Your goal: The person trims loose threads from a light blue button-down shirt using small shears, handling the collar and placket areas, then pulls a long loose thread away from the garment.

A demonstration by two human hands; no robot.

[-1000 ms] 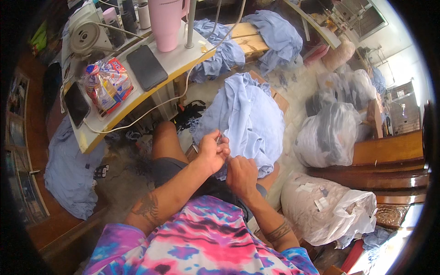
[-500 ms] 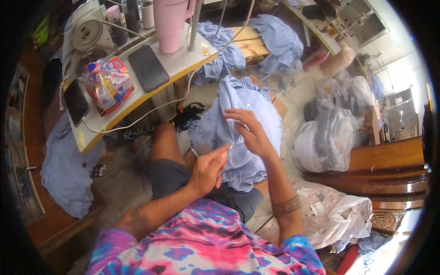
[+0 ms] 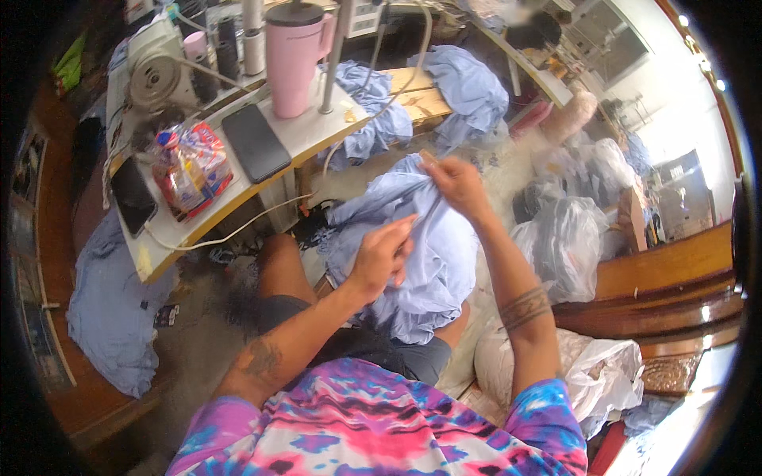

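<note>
Light blue garments (image 3: 440, 274) lie bunched in a pile in front of my knees. My right hand (image 3: 458, 189) pinches a fold of the blue cloth at the pile's far side and lifts it a little. My left hand (image 3: 385, 258) is over the near middle of the pile, index finger pointing toward the lifted fold and the other fingers curled in. Whether something small sits inside those curled fingers is hidden.
On my left, a white worktable (image 3: 309, 131) with a yellowish edge holds a pink tumbler (image 3: 292, 67), two phones, a bread bag (image 3: 190, 170) and a machine. More blue garments (image 3: 460, 87) drape over a wooden bench. Stuffed plastic bags (image 3: 559, 246) stand on the right.
My right hand has gone from open above the cloth to gripping a fold, moving farther away and right. My left hand has moved slightly up and right. The cloth is now pulled up.
</note>
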